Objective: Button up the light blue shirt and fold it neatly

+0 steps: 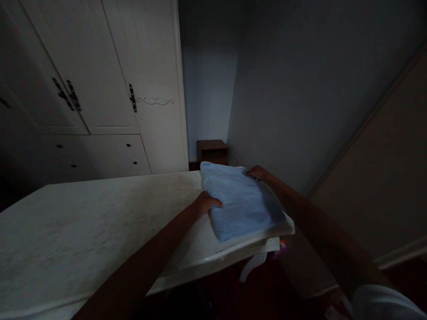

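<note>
A folded light-blue cloth (238,200) lies flat at the right end of a white table (100,222). My left hand (205,203) grips the cloth's left edge, its thumb on top and the other fingers mostly out of sight. At the far right corner, my right hand (257,172) is closed on the cloth's edge, its fingers partly hidden. Whether the cloth is a garment or a piece of linen cannot be made out in the dim light.
Behind the table stands a white wardrobe (150,53) with dark handles. A small brown nightstand (212,145) is in the corner. The grey wall (300,89) rises close on the right. Beneath the table's right end shows a small pink and orange item (282,246).
</note>
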Tool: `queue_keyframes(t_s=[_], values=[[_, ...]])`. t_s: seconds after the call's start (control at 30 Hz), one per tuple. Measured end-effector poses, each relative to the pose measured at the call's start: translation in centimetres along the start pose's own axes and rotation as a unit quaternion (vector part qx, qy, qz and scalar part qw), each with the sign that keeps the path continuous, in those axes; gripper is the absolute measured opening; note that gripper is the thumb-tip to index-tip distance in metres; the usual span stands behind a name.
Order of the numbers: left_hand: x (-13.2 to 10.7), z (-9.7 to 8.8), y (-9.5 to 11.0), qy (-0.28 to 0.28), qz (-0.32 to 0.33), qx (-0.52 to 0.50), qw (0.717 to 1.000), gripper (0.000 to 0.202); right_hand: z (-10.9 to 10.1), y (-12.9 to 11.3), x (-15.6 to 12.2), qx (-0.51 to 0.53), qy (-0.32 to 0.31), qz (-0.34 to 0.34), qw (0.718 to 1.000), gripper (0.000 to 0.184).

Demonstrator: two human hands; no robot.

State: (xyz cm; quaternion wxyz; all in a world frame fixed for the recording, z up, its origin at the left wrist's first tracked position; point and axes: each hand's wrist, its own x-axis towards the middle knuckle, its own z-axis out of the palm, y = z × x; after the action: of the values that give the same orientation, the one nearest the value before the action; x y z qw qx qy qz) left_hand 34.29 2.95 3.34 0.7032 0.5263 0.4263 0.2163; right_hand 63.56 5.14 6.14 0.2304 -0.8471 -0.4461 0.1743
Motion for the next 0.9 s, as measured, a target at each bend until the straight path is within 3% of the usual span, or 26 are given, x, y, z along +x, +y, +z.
queue_keyframes(t_s=[0.1,0.17,0.23,0.3,0.4,0.47,0.57,0.63,0.7,0.9], values=[[-0.2,-0.5,-0.2,0.014,0.009,0.043,0.999,0.055,0.6,0.2,-0.7,-0.032,0.042,-0.054,0.997,0.029],[-0.8,-1.0,-0.3,0.029,0.021,0.095,0.995,0.061,1.5,-0.3,-1.7,-0.058,0.059,-0.122,0.989,0.040],[-1.8,-1.4,-0.2,0.078,0.037,0.201,0.976,0.075,2.7,-1.4,-3.0,-0.097,0.059,-0.208,0.971,0.048],[-3.0,-1.4,0.0,0.166,0.088,0.342,0.921,0.087,3.9,-3.0,-4.3,-0.131,0.049,-0.283,0.949,0.055],[-4.4,-0.5,0.2,0.252,0.223,0.503,0.796,0.082,5.5,-6.0,-5.6,-0.146,0.021,-0.356,0.923,0.060],[-4.7,0.3,0.0,0.211,0.310,0.559,0.739,0.070,6.4,-8.1,-5.8,-0.151,-0.005,-0.396,0.906,0.061],[-4.5,1.0,-1.0,0.062,0.409,0.595,0.689,0.052,8.1,-10.6,-5.0,-0.161,-0.031,-0.440,0.883,0.061],[-4.6,1.0,-2.0,-0.012,0.426,0.596,0.681,0.045,9.4,-11.5,-4.1,-0.164,-0.045,-0.450,0.877,0.060],[-5.1,0.6,-2.9,-0.042,0.420,0.591,0.687,0.047,10.9,-11.7,-3.3,-0.165,-0.064,-0.443,0.879,0.058],[-7.5,0.1,-5.4,-0.020,0.449,0.573,0.685,0.065,14.1,-10.2,-2.5,-0.145,-0.076,-0.425,0.890,0.051]])
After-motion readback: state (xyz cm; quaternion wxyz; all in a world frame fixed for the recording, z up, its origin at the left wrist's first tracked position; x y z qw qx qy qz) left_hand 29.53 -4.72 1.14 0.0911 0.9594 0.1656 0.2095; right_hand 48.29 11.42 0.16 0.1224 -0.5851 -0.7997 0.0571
